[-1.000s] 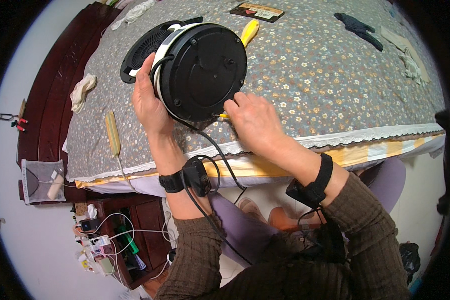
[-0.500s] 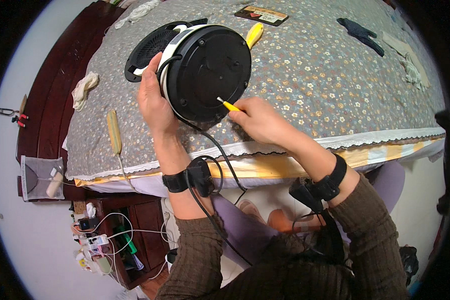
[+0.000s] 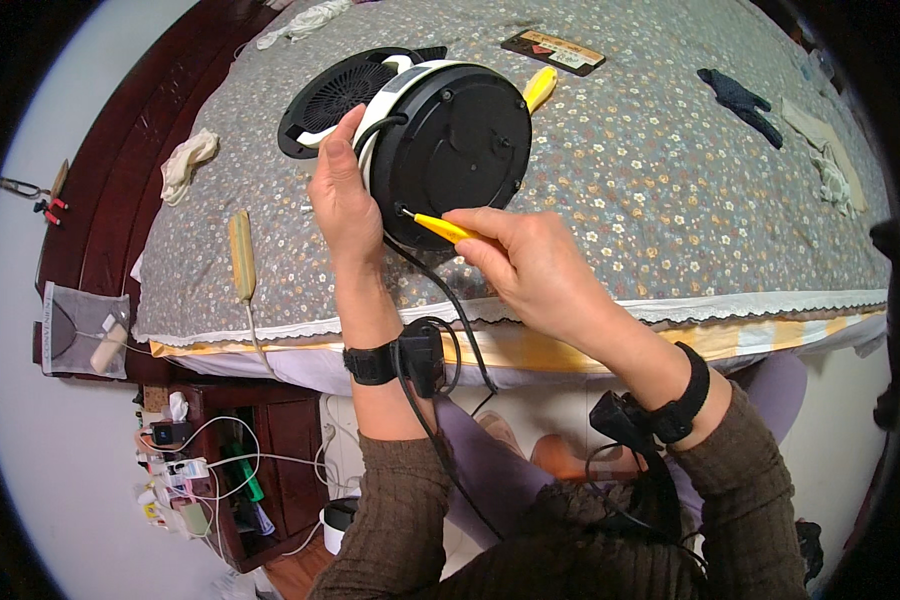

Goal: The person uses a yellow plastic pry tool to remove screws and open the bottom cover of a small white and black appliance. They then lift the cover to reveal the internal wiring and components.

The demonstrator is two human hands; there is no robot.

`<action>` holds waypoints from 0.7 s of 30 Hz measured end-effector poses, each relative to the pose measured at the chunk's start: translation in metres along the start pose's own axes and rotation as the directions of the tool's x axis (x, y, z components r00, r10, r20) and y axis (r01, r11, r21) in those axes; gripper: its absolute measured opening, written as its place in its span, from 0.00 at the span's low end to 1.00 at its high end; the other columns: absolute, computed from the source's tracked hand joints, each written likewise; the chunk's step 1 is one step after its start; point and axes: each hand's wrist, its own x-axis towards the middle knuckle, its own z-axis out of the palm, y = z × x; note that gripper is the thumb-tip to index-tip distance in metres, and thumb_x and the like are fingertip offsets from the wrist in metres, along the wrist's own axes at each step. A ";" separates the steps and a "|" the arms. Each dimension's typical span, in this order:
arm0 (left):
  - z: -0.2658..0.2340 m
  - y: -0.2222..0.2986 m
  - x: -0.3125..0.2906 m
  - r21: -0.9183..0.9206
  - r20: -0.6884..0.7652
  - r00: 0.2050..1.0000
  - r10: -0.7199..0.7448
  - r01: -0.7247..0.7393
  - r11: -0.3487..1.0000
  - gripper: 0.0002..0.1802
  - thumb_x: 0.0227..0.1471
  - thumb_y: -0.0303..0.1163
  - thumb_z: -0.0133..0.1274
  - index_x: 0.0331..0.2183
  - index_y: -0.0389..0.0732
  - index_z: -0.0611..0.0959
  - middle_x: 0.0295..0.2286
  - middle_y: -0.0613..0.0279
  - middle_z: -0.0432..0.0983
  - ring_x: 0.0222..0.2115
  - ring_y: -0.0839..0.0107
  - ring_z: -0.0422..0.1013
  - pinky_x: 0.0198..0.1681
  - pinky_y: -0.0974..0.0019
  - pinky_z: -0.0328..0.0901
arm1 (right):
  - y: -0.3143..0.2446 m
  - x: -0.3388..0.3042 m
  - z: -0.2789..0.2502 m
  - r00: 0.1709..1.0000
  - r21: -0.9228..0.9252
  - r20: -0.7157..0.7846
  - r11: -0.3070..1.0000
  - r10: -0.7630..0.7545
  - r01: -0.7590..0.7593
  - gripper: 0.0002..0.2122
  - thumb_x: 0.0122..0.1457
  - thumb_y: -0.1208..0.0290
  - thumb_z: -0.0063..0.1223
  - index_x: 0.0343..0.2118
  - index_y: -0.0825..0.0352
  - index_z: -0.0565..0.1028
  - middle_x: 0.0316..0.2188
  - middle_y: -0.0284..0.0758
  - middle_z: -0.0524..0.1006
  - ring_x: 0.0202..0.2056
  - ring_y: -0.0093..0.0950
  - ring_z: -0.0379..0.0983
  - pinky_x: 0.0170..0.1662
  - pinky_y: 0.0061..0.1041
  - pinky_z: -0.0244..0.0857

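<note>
A desk fan lies tipped over on the bed, its round black base (image 3: 455,150) facing me. Its black grille (image 3: 348,95) and white body show behind the base. My left hand (image 3: 350,205) grips the base's left rim, thumb up along the white edge by the black cord. In my right hand (image 3: 535,262) is a small yellow screwdriver (image 3: 438,228), pinched between thumb and fingers. The screwdriver's tip meets the base at a screw hole near its lower left edge; whether it sits in a screw I cannot tell. Other screw holes dot the base's rim.
Past the base lies a yellow handle (image 3: 540,88), with a dark flat box (image 3: 553,51) beyond it. A dark glove (image 3: 740,103) lies at the right, a yellowish padded stick (image 3: 242,255) at the left. Cables clutter the nightstand (image 3: 290,480) below left.
My right hand has moved the screwdriver's tip left and down across the base, from its lower middle to the hole near the lower left rim. My left hand still holds the fan.
</note>
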 end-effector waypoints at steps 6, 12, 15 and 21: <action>0.000 -0.001 0.000 -0.009 -0.003 1.000 -0.004 0.004 1.000 0.36 0.67 0.57 0.43 0.54 0.32 0.78 0.48 0.53 0.78 0.47 0.71 0.74 0.53 0.68 0.68 | -0.006 0.004 0.002 0.998 -0.051 -0.051 0.998 -0.025 0.023 0.10 0.59 0.71 0.59 0.41 0.70 0.81 0.28 0.49 0.80 0.30 0.47 0.79 0.34 0.40 0.72; 0.000 -0.002 0.001 -0.030 0.003 1.000 -0.011 0.011 0.999 0.34 0.68 0.55 0.42 0.54 0.32 0.78 0.47 0.54 0.78 0.47 0.71 0.74 0.52 0.69 0.69 | -0.016 0.009 -0.001 0.995 -0.153 -0.044 0.985 -0.089 0.081 0.08 0.58 0.72 0.59 0.37 0.71 0.81 0.26 0.49 0.80 0.29 0.47 0.80 0.34 0.40 0.73; -0.002 -0.003 0.001 -0.074 0.023 0.999 -0.044 0.046 0.996 0.33 0.69 0.54 0.41 0.54 0.32 0.77 0.48 0.54 0.78 0.47 0.71 0.74 0.52 0.69 0.69 | -0.024 0.010 -0.005 0.997 -0.223 -0.011 0.972 -0.078 0.073 0.07 0.58 0.73 0.59 0.35 0.72 0.81 0.26 0.48 0.81 0.30 0.46 0.80 0.34 0.40 0.74; -0.005 -0.004 0.000 -0.075 0.043 0.998 -0.055 0.059 0.995 0.32 0.69 0.53 0.40 0.55 0.33 0.77 0.49 0.54 0.77 0.49 0.70 0.73 0.55 0.67 0.67 | -0.034 0.011 0.002 0.986 -0.429 -0.011 0.892 -0.163 0.143 0.06 0.54 0.76 0.58 0.32 0.73 0.80 0.26 0.49 0.81 0.29 0.46 0.80 0.34 0.40 0.75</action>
